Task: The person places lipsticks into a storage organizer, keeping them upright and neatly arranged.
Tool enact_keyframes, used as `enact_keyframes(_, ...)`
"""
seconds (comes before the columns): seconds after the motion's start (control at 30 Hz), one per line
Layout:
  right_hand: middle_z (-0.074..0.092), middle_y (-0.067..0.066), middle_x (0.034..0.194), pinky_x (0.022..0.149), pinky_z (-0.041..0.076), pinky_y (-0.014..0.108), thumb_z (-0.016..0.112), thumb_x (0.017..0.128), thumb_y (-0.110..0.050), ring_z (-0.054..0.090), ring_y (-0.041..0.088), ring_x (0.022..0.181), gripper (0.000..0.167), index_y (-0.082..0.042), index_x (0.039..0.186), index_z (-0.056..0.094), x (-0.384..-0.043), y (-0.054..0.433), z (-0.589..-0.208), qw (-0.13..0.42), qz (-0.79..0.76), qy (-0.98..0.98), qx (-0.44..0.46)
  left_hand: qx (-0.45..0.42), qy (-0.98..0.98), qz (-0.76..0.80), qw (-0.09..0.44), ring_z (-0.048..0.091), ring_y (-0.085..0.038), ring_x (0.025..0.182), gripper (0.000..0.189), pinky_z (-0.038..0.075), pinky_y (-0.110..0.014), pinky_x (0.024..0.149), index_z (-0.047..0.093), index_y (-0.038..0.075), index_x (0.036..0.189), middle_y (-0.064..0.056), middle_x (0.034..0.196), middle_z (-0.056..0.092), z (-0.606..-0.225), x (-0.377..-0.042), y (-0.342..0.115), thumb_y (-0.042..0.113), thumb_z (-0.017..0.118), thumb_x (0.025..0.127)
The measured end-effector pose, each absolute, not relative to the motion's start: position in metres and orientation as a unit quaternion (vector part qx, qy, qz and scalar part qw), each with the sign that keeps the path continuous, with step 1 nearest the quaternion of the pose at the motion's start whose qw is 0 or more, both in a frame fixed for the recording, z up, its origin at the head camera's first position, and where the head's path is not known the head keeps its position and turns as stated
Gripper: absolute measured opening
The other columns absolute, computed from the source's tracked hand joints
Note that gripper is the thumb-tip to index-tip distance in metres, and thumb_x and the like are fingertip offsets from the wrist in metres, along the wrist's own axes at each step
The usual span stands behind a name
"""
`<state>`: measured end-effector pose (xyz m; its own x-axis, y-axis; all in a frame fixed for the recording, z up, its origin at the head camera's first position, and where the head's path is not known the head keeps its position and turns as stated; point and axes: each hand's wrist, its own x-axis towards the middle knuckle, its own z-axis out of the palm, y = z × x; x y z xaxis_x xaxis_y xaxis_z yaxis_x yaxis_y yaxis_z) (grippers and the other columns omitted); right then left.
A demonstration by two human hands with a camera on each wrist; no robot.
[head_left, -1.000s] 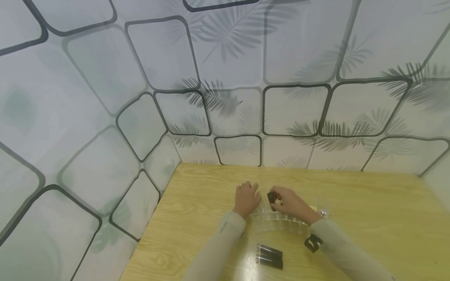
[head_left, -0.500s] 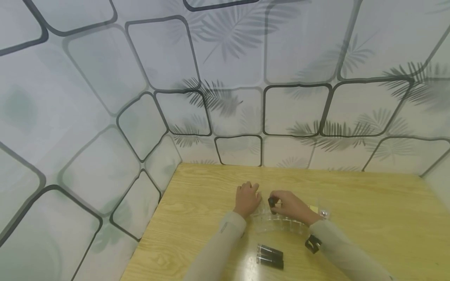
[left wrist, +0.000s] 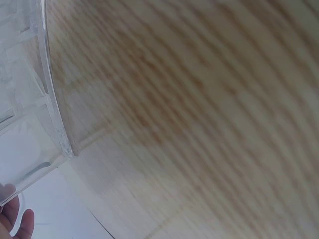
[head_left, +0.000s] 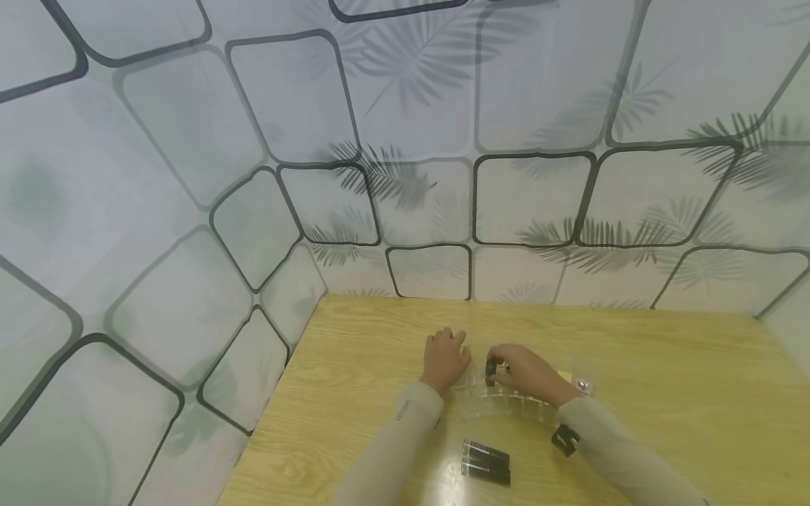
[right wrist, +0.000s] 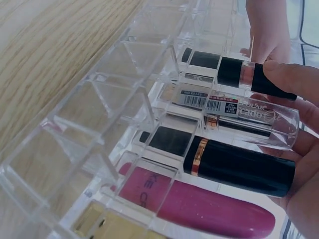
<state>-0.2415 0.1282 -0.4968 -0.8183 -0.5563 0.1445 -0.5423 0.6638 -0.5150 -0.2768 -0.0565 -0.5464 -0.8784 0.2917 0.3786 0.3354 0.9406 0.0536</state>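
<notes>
My right hand (head_left: 524, 367) pinches a black lip gloss tube (right wrist: 234, 71) with a pinkish clear band. The tube's lower end is within a slot of the clear stepped organizer (right wrist: 107, 94). Beside it in that row stand a clear tube with a barcode label (right wrist: 239, 113), a black lipstick with a gold band (right wrist: 244, 167) and a magenta tube (right wrist: 214, 208). At the organizer's left end lies my left hand (head_left: 444, 358), its fingers relaxed. In the left wrist view, its fingertips (left wrist: 25, 225) show right at the clear wall.
Two tubes with black and clear ends (head_left: 486, 462) lie side by side on the wooden table (head_left: 671, 393), nearer me. A gold item (right wrist: 107, 224) sits in the organizer's row. A small silvery round thing (head_left: 583, 384) is at its right end. Patterned walls border the table.
The black tube in my right hand has gone from tilted to nearly upright, and the hand has shifted slightly right and down. My left hand has stayed in place.
</notes>
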Motion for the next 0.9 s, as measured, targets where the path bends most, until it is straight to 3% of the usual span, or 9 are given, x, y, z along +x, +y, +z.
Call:
enact_keyframes(0.13,0.067,-0.003,0.091,0.078,0.053,0.038,0.073,0.078,-0.014,0.065,0.021,0.089,0.016,-0.013,0.091,0.066,-0.240,0.129,-0.495,0.009,-0.268,0.916,-0.298,-0.162,-0.968,-0.057,0.185,0.051,-0.011,0.070,0.027,0.041,-0.026,0.067,0.065,0.018,0.109,0.001,0.085,0.060,-0.545,-0.276,-0.056,0.030,0.059,0.085)
enact_keyframes(0.27,0.067,0.006,0.102,0.076,0.054,0.034,0.074,0.077,-0.016,0.065,0.023,0.090,0.030,-0.006,0.104,0.064,-0.235,0.130,-0.489,-0.020,-0.241,0.924,-0.297,-0.166,-0.966,-0.050,0.190,0.051,-0.011,0.069,0.027,0.042,-0.026,0.067,0.066,0.019,0.109,0.001,0.085,0.061,-0.546,-0.276,-0.057,0.030,0.059,0.085)
enact_keyframes(0.4,0.066,0.010,0.105,0.076,0.054,0.034,0.077,0.073,-0.016,0.065,0.023,0.088,0.038,-0.005,0.107,0.063,-0.226,0.128,-0.479,-0.097,-0.202,0.921,-0.318,-0.168,-0.965,-0.049,0.193,0.051,-0.010,0.069,0.027,0.042,-0.025,0.067,0.066,0.019,0.109,0.001,0.085,0.061,-0.546,-0.276,-0.057,0.030,0.059,0.085)
enact_keyframes(0.53,0.068,0.006,0.096,0.078,0.053,0.037,0.082,0.066,-0.015,0.064,0.021,0.084,0.039,-0.006,0.100,0.065,-0.214,0.125,-0.474,-0.200,-0.167,0.892,-0.369,-0.170,-0.963,-0.054,0.202,0.051,-0.010,0.068,0.026,0.042,-0.025,0.066,0.066,0.018,0.108,0.001,0.083,0.060,-0.547,-0.276,-0.058,0.030,0.060,0.085)
enact_keyframes(0.63,0.068,0.005,0.092,0.077,0.053,0.037,0.083,0.063,-0.015,0.065,0.021,0.083,0.039,-0.007,0.096,0.066,-0.202,0.121,-0.476,-0.245,-0.150,0.871,-0.400,-0.172,-0.961,-0.048,0.213,0.052,-0.010,0.068,0.026,0.042,-0.024,0.066,0.066,0.018,0.107,0.001,0.082,0.060,-0.549,-0.277,-0.058,0.030,0.060,0.084)
enact_keyframes(0.77,0.067,0.003,0.091,0.076,0.054,0.033,0.081,0.064,-0.017,0.065,0.018,0.084,0.036,-0.007,0.096,0.066,-0.182,0.116,-0.487,-0.246,-0.144,0.862,-0.419,-0.175,-0.958,-0.043,0.223,0.051,-0.010,0.067,0.025,0.041,-0.024,0.064,0.066,0.019,0.106,0.002,0.081,0.060,-0.552,-0.279,-0.058,0.030,0.060,0.084)
enact_keyframes(0.9,0.066,0.002,0.090,0.072,0.054,0.028,0.075,0.070,-0.015,0.064,0.016,0.081,0.028,-0.008,0.096,0.066,-0.163,0.111,-0.503,-0.185,-0.149,0.871,-0.429,-0.176,-0.958,-0.050,0.221,0.049,-0.010,0.065,0.025,0.040,-0.023,0.064,0.066,0.018,0.106,0.002,0.080,0.059,-0.553,-0.279,-0.058,0.029,0.060,0.084)
